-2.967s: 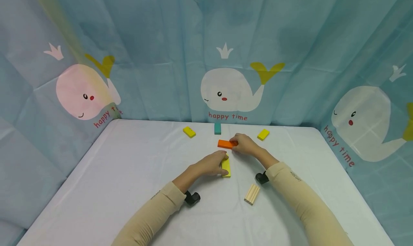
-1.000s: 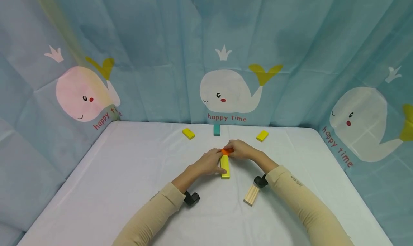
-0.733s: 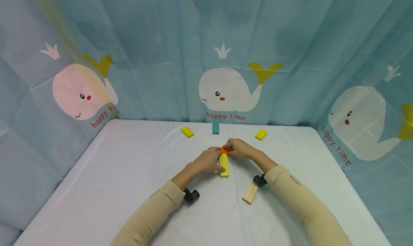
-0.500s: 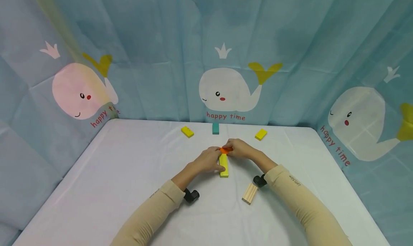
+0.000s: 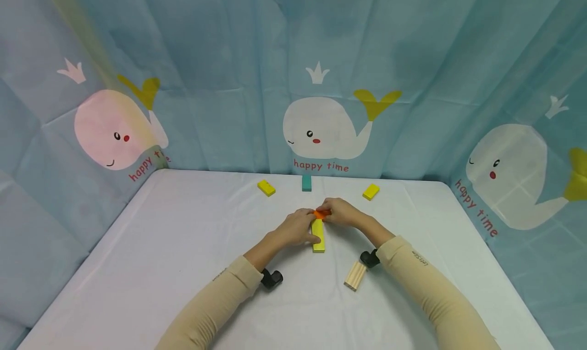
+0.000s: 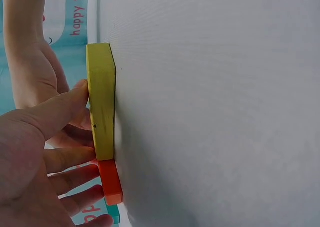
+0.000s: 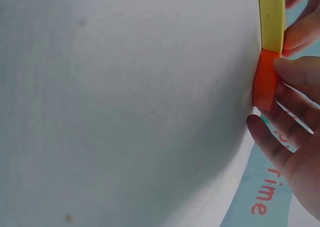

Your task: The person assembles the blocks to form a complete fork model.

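Note:
A long yellow block (image 5: 318, 229) lies lengthwise on the white table, pointing away from me. At its far end an orange block (image 5: 321, 214) touches it end to end, as the left wrist view also shows. My left hand (image 5: 294, 227) rests on the yellow block, thumb (image 6: 75, 93) near the close end. Its other fingers are nearly straight, with fingertips at the join and along the orange block. My right hand (image 5: 340, 212) pinches the orange block between thumb (image 7: 295, 69) and fingers, hiding part of it in the head view.
Behind the hands lie a left yellow block (image 5: 266, 188), a teal block (image 5: 307, 183) and a right yellow block (image 5: 371, 191). Plain wooden pieces (image 5: 355, 275) sit side by side near my right forearm. A blue whale-print curtain (image 5: 220, 110) closes off the table's back.
Over three seconds my right hand has brought the orange block left and nearer, against the yellow block's far end. Through the last half second the hands look still.

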Tool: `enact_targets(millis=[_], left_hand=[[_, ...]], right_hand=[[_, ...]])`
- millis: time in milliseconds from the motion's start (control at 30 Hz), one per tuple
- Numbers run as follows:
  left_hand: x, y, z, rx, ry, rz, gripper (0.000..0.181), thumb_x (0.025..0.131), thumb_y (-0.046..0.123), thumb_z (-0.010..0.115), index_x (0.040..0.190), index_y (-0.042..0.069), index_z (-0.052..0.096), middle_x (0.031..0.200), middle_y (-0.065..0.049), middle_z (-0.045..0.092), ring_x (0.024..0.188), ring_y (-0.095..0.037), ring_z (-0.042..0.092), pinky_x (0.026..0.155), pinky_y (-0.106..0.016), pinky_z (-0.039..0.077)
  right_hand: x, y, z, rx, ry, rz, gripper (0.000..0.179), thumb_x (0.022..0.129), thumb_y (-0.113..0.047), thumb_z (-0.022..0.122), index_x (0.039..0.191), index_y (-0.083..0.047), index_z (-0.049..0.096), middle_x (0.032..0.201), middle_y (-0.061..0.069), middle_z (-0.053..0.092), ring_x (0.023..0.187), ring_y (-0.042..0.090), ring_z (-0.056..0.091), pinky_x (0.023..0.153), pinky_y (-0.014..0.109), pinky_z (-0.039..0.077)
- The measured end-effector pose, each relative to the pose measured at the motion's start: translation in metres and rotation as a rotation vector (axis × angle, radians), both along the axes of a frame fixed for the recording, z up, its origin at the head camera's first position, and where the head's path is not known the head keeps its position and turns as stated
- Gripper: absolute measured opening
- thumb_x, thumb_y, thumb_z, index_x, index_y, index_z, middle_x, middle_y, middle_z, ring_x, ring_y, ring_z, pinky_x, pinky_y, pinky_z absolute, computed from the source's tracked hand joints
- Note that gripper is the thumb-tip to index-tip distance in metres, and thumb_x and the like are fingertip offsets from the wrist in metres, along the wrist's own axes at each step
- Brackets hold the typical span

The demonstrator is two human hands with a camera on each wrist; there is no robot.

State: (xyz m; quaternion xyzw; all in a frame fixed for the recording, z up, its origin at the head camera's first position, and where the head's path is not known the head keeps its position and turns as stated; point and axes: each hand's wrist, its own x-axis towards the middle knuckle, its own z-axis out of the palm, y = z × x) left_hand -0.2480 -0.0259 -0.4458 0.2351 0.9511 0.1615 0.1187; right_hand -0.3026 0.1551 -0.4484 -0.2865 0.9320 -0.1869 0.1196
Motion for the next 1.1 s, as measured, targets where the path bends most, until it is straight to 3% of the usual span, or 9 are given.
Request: enact_targets(millis=[300, 600, 867, 1100], left_hand=[[0.002, 0.003, -0.003, -0.005, -0.023, -0.001, 0.070, 0.085, 0.044, 0.073, 0.140, 0.008, 0.052, 0.151, -0.009, 0.044, 0.141, -0.025, 0.039, 0.115, -0.046, 0.035], [0.002, 0.005, -0.005, -0.014, -0.013, -0.001, 0.068, 0.084, 0.044, 0.074, 0.140, 0.010, 0.052, 0.151, -0.007, 0.045, 0.141, -0.024, 0.038, 0.115, -0.045, 0.035], [0.000, 0.002, -0.002, -0.003, -0.015, 0.014, 0.068, 0.084, 0.043, 0.075, 0.139, 0.010, 0.053, 0.150, -0.008, 0.045, 0.140, -0.025, 0.038, 0.115, -0.046, 0.035], [-0.001, 0.000, -0.002, -0.022, -0.010, 0.013, 0.068, 0.084, 0.045, 0.074, 0.139, 0.011, 0.053, 0.151, -0.007, 0.044, 0.142, -0.024, 0.037, 0.114, -0.047, 0.036]], right_hand=[[0.004, 0.002, 0.000, 0.001, -0.010, -0.006, 0.032, 0.091, -0.009, 0.067, 0.122, -0.002, 0.067, 0.110, 0.009, 0.067, 0.097, 0.019, 0.060, 0.095, 0.038, 0.052], [0.013, 0.012, 0.012, -0.050, -0.068, -0.080, 0.033, 0.091, -0.012, 0.067, 0.122, -0.002, 0.066, 0.115, 0.010, 0.068, 0.104, 0.023, 0.061, 0.096, 0.040, 0.052], [0.025, 0.023, 0.020, -0.061, -0.023, -0.097, 0.032, 0.093, -0.016, 0.065, 0.121, -0.003, 0.067, 0.118, 0.013, 0.066, 0.113, 0.030, 0.060, 0.102, 0.047, 0.048], [0.047, 0.032, 0.024, -0.042, 0.023, -0.095, 0.033, 0.094, -0.020, 0.064, 0.123, -0.005, 0.066, 0.124, 0.013, 0.064, 0.119, 0.033, 0.057, 0.105, 0.052, 0.045]])
